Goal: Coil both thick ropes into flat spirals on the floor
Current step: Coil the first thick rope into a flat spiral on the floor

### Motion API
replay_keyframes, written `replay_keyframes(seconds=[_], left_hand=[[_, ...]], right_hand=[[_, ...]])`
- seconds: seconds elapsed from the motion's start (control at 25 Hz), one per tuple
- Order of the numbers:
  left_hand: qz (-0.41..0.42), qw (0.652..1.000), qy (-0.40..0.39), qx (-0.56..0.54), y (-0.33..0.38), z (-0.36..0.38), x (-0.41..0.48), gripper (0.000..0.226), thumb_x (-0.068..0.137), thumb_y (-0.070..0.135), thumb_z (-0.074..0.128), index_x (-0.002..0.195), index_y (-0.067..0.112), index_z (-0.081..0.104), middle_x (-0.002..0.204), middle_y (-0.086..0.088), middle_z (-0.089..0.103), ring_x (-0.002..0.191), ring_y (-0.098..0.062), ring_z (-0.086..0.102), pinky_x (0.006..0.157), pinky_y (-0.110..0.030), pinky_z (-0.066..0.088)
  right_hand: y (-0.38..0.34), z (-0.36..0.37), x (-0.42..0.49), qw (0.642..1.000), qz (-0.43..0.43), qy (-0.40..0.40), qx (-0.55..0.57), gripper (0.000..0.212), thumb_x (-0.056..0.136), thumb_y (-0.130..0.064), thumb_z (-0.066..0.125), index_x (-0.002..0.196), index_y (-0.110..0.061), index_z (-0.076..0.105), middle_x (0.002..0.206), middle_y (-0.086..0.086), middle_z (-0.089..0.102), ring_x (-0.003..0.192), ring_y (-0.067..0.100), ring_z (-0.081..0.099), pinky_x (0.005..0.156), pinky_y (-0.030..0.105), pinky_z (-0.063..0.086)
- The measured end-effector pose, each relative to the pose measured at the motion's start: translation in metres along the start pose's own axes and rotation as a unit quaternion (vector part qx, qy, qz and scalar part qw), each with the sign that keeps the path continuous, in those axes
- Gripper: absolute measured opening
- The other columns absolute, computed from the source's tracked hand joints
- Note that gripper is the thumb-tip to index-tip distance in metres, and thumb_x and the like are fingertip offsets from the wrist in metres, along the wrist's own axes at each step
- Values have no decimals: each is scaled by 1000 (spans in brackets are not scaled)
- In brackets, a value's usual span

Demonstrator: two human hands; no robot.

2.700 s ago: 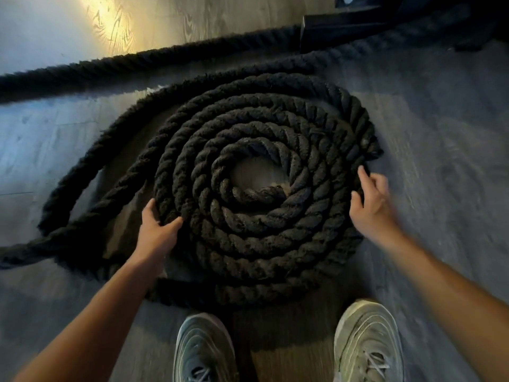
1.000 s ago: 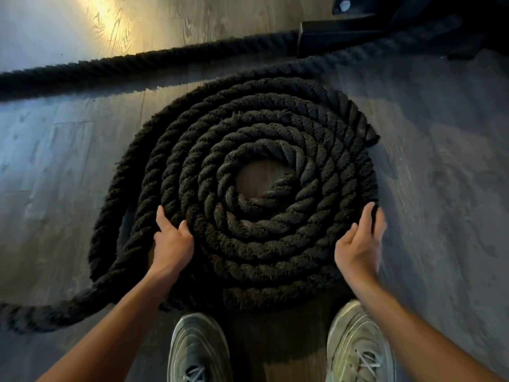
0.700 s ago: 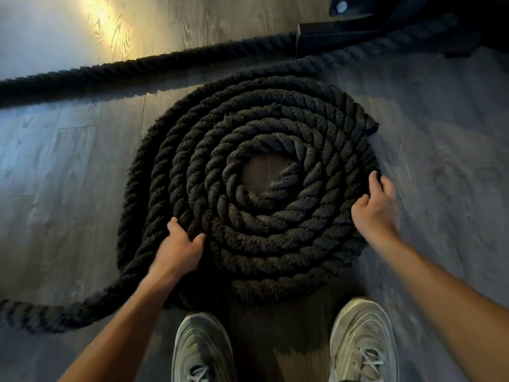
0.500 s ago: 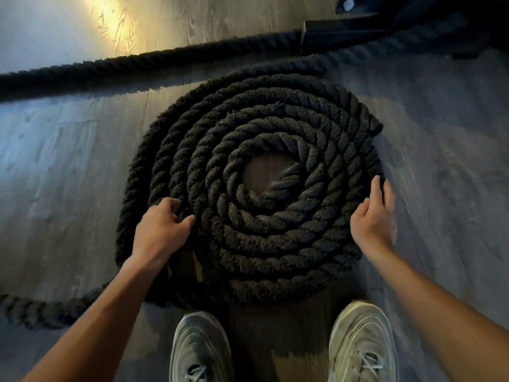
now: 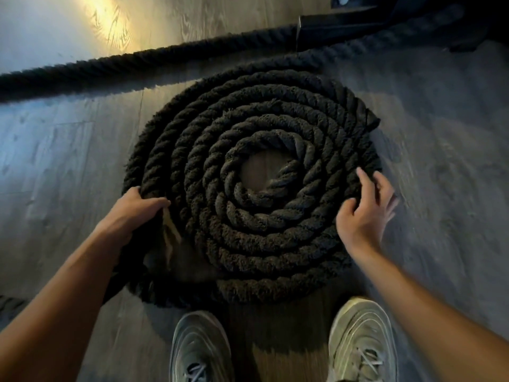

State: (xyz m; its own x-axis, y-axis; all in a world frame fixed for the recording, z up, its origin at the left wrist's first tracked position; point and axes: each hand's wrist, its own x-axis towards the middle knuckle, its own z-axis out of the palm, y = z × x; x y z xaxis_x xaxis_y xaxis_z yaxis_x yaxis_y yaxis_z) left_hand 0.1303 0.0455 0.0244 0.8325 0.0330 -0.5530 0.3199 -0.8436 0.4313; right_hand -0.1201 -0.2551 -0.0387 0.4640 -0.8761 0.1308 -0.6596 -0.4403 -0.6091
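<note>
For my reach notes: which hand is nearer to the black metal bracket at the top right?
Right. The right hand is nearly below the black metal bracket; the left hand, gripping the thick black rope coil, is farther left.

The coiled rope (image 5: 275, 244) lies flat on the floor (image 5: 440, 133) in the middle, with bare floor in its centre. Behind it, the second rope (image 5: 137, 62) runs across from the left edge to a block (image 5: 338, 26) at the far right. A strand from the coil's far side also leads up towards that block. The left hand (image 5: 132, 213) grips the outer turn at the coil's near-left edge. The right hand (image 5: 363, 213) is at its right edge, fingers over the outer turn. In front of the coil stand the left shoe (image 5: 201, 348) and, just beside the near rim, the right shoe (image 5: 360, 337). A short stretch of rope (image 5: 8, 304) lies at the left edge, under the left forearm.
</note>
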Motion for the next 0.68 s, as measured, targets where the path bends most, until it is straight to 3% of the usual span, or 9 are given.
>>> replay_keyframes(seconds=[0.08, 0.16, 0.2, 0.28, 0.32, 0.4, 0.48, 0.6, 0.68], left_hand=[[35, 997, 8, -73, 8, -4, -25, 29, 80, 23, 80, 105, 18, 66, 100, -13, 72, 76, -24, 64, 64, -31, 49], [110, 992, -8, -61, 16, -1, -59, 32, 72, 21, 82, 98, 25, 63, 85, 1, 70, 74, -14, 63, 64, -30, 50], [152, 986, -33, -58, 17, 1, -76, 39, 65, 23, 84, 97, 29, 63, 80, 7, 69, 73, -8, 63, 65, -29, 51], [221, 963, -144, -61, 13, 0, -106, 52, 55, 24, 92, 96, 37, 63, 81, 9, 71, 72, 5, 62, 68, -20, 53], [226, 945, -233, -46, 9, -3, -114, 59, 55, 25, 98, 102, 40, 64, 89, 11, 73, 80, 7, 65, 74, -16, 54], [205, 891, -398, 74, 4, -14, -119, 60, 53, 56, 95, 107, 49, 69, 103, 20, 73, 98, 2, 68, 87, -20, 54], [170, 870, -434, 158, 7, -22, -113, 63, 38, 91, 75, 93, 60, 71, 100, 26, 73, 96, 5, 68, 83, -21, 53], [110, 958, -263, -40, 29, -9, -88, 74, 43, 100, 60, 102, 57, 70, 106, 4, 75, 78, -8, 69, 69, -29, 52], [103, 957, -201, -184, 52, 9, -69, 83, 57, 92, 65, 126, 47, 60, 121, -2, 71, 87, -13, 69, 74, -31, 54]], right_hand=[[-20, 2, -7, 993, -93, -16, 77, 51, 84, -12, 57, 133, -22, 58, 133, 6, 51, 113, 28, 50, 97, 50, 42], [-59, 0, -15, 956, -70, -188, 215, 38, 93, -26, 60, 131, -27, 59, 114, -3, 62, 100, 16, 63, 89, 46, 51], [-83, -1, -18, 910, -16, -316, 267, 40, 95, -37, 58, 134, -30, 55, 111, -5, 65, 95, 14, 67, 87, 45, 53], [-125, 9, -15, 810, 109, -472, 332, 63, 90, -59, 56, 145, -32, 41, 121, -2, 64, 97, 16, 70, 90, 47, 55], [-140, 15, -13, 771, 167, -495, 365, 77, 82, -68, 59, 147, -32, 37, 129, 1, 61, 102, 20, 69, 90, 48, 56], [-155, 30, -4, 729, 260, -469, 426, 94, 69, -71, 71, 147, -31, 37, 140, 3, 55, 110, 28, 67, 89, 54, 56], [-150, 40, -7, 745, 273, -449, 411, 95, 65, -65, 76, 147, -35, 36, 144, -1, 52, 118, 30, 62, 96, 55, 52], [-143, 37, -39, 773, 217, -448, 393, 87, 58, -68, 79, 135, -45, 47, 133, -4, 62, 118, 28, 62, 99, 52, 50], [-144, 21, -63, 790, 168, -466, 361, 79, 61, -63, 79, 130, -42, 47, 124, -6, 66, 113, 20, 65, 98, 45, 51]])
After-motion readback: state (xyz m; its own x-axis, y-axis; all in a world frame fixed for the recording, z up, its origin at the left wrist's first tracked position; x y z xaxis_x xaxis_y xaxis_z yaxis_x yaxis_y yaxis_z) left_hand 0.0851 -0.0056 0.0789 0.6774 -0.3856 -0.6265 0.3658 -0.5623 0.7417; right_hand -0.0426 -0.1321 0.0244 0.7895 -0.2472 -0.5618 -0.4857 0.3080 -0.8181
